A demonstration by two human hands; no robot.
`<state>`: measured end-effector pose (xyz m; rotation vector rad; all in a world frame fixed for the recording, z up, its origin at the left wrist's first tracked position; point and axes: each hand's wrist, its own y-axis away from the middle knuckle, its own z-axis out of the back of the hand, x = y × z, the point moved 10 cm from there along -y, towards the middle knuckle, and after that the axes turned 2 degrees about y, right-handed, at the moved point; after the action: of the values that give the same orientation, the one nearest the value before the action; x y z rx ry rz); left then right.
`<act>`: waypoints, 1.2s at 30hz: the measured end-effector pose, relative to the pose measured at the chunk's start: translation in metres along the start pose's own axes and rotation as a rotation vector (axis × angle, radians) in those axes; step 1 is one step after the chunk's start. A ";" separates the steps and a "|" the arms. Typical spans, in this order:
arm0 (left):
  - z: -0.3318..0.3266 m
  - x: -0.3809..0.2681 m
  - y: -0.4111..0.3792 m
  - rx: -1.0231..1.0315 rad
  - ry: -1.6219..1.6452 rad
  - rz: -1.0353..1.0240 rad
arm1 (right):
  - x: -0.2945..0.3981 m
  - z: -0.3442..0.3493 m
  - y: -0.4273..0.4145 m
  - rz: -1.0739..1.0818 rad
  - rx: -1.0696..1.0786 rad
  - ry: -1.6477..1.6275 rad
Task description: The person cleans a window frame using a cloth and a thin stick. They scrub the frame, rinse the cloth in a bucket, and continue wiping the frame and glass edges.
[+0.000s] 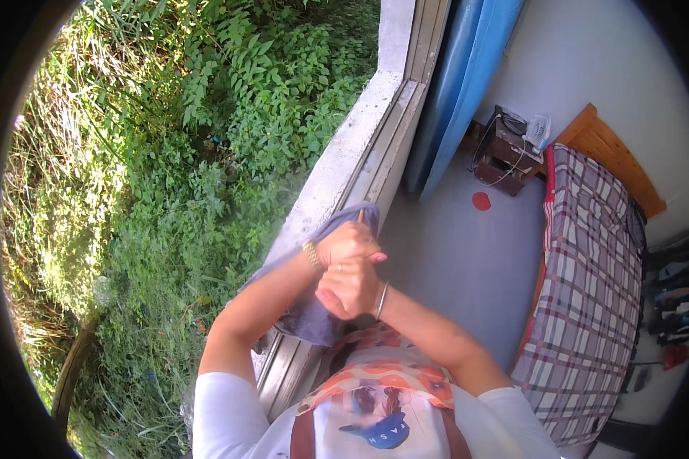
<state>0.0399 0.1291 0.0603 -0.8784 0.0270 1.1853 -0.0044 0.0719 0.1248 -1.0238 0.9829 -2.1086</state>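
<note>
Both my hands are closed one beside the other over the window sill. My left hand [350, 245], with a gold-coloured band at the wrist, is around a thin wooden stick [360, 216] whose tip sticks out above the fist. Nearer my body, my right hand [349, 290], with a silver bangle, is closed too; what its fingers hold is hidden. A grey-purple cloth [310, 321] lies over the sill under and around my hands. Metal window tracks [373, 166] run along the sill.
Green plants [206, 172] grow outside, left of the white outer ledge [333, 166]. Inside hang blue curtains [465, 74]. A dark cabinet [508, 143] bears a small fan [537, 131]. A bed with a checked cover [591, 287] stands at the right.
</note>
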 end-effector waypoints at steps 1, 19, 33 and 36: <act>0.002 0.011 -0.007 -0.036 0.026 0.026 | -0.016 0.012 -0.011 0.002 -0.055 0.029; -0.012 0.002 0.003 0.103 -0.144 -0.046 | -0.004 -0.006 0.012 0.040 0.060 0.004; 0.004 0.030 -0.009 -0.052 0.094 0.107 | -0.027 0.009 -0.009 -0.099 -0.081 -0.006; -0.016 -0.015 0.009 0.062 0.087 0.152 | -0.001 0.013 0.004 -0.094 -0.174 -0.068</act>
<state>0.0331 0.1081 0.0510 -0.8844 0.2032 1.2804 0.0077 0.0652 0.1267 -1.2415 1.1190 -2.0768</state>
